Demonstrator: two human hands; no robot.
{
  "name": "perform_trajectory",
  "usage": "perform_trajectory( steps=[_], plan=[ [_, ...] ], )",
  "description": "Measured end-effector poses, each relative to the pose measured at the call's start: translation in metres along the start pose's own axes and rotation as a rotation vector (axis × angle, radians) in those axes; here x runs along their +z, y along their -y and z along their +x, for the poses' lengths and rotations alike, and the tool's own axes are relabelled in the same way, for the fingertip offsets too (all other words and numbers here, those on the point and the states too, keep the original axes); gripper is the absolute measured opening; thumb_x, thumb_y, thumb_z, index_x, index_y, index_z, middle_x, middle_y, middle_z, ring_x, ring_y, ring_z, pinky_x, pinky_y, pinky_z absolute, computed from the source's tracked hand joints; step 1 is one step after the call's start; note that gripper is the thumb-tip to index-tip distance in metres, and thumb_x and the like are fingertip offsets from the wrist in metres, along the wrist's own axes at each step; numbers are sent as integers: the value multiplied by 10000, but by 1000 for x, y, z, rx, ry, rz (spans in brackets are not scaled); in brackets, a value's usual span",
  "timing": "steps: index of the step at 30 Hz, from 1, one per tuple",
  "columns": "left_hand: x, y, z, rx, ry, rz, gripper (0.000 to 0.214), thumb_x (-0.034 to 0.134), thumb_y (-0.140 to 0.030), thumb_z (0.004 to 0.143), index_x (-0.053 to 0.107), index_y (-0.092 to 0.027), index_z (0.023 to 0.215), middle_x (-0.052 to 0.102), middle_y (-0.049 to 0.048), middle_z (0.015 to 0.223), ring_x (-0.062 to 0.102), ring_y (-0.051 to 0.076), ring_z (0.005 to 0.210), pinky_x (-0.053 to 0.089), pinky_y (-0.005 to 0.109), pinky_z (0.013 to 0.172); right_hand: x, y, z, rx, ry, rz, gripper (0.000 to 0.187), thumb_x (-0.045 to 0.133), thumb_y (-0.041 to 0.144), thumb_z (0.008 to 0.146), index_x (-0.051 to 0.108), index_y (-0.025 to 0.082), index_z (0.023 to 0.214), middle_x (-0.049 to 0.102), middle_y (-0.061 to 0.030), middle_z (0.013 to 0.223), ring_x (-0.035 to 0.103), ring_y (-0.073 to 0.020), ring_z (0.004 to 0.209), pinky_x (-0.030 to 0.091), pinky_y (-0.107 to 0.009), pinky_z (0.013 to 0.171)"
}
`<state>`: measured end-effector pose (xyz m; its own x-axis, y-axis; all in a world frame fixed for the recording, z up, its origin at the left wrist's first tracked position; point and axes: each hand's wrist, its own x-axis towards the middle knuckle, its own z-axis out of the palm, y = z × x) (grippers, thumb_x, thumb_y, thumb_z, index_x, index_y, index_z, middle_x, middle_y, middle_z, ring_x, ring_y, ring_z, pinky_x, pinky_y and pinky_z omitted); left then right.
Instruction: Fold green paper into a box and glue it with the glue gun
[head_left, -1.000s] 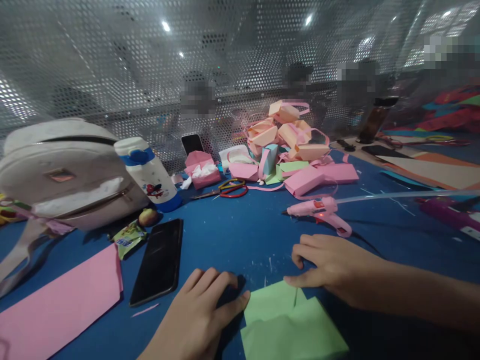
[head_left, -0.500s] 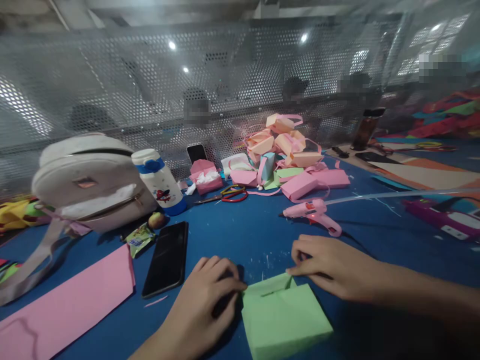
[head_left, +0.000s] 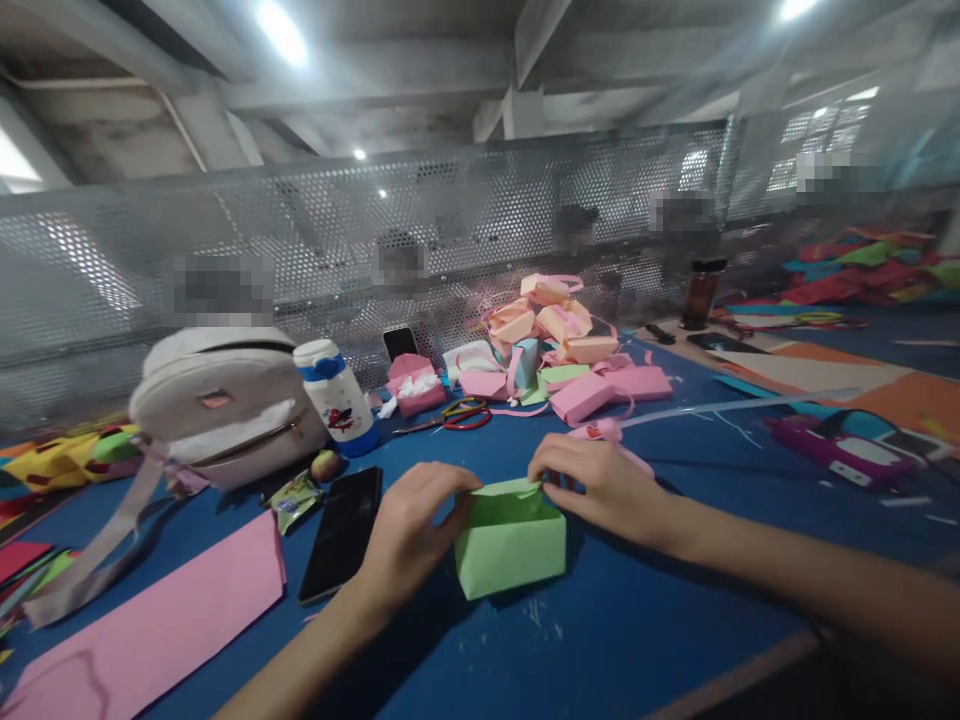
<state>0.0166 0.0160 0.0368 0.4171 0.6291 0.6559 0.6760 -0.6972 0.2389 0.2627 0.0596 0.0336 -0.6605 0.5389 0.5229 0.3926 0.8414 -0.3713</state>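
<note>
A light green paper box (head_left: 511, 543) stands open-topped on the blue table (head_left: 637, 620), near the middle of the view. My left hand (head_left: 411, 533) is closed on the box's left rim, thumb and fingers pinching the paper. My right hand (head_left: 600, 483) pinches the right rim from the other side. Just behind my right hand lies a pink glue gun (head_left: 604, 432), partly hidden by it.
A black phone (head_left: 343, 532) and a pink paper sheet (head_left: 157, 630) lie to the left. A white bag (head_left: 217, 405), a white bottle (head_left: 337, 395), scissors (head_left: 454, 415) and a pile of pink paper boxes (head_left: 562, 345) sit further back. A perforated metal screen (head_left: 480, 230) borders the table.
The flat green folded paper has been pulled up into an open box shape. Both hands moved from pressing its top edge to gripping its two sides. The view tilted upward.
</note>
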Motion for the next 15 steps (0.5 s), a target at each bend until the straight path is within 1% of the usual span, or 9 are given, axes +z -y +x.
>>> perform_trajectory(
  steps=[2, 3, 6, 11, 13, 15],
  plan=[
    [-3, -2, 0, 122, -78, 85, 136, 536, -106, 921, 643, -189, 937, 745, 33, 875, 685, 153, 813, 509, 265, 743, -1, 2, 0, -45, -61, -5, 155, 508, 57, 884, 620, 163, 904, 638, -49, 890, 594, -159, 784, 441, -254, 693],
    [-3, -3, -1, 169, -94, 115, 148, 529, -92, 925, 638, -189, 945, 750, 37, 891, 688, 150, 821, 505, 267, 747, -1, 1, -1, -64, -75, -15, 148, 503, 64, 892, 612, 164, 900, 639, -53, 895, 600, -163, 796, 446, -257, 702],
    [2, -6, -9, 257, -63, 187, 162, 506, -93, 935, 630, -191, 973, 756, 57, 949, 690, 155, 839, 495, 282, 755, 5, -3, -5, -92, -55, -76, 152, 492, 59, 894, 597, 169, 892, 652, -58, 904, 617, -175, 834, 457, -264, 727],
    [11, -10, -25, 320, 17, 218, 270, 438, -62, 919, 631, -171, 1074, 750, 96, 1005, 688, 182, 877, 519, 318, 789, 19, -14, -16, -78, 17, -76, 207, 502, 9, 858, 614, 174, 914, 683, -58, 946, 645, -174, 870, 480, -256, 750],
    [11, -11, -28, 313, 45, 207, 307, 428, -58, 923, 632, -170, 1123, 741, 103, 1044, 682, 192, 904, 530, 331, 800, 22, -16, -18, -75, 25, -47, 206, 510, 14, 865, 624, 174, 927, 684, -58, 964, 649, -172, 885, 489, -256, 769],
    [10, -12, -28, 288, 101, 153, 301, 447, -108, 948, 630, -185, 1174, 722, 109, 1102, 672, 203, 966, 541, 339, 828, 22, -16, -19, -73, 37, -22, 188, 522, 35, 886, 636, 174, 941, 683, -58, 977, 649, -174, 906, 492, -259, 787]
  ],
)
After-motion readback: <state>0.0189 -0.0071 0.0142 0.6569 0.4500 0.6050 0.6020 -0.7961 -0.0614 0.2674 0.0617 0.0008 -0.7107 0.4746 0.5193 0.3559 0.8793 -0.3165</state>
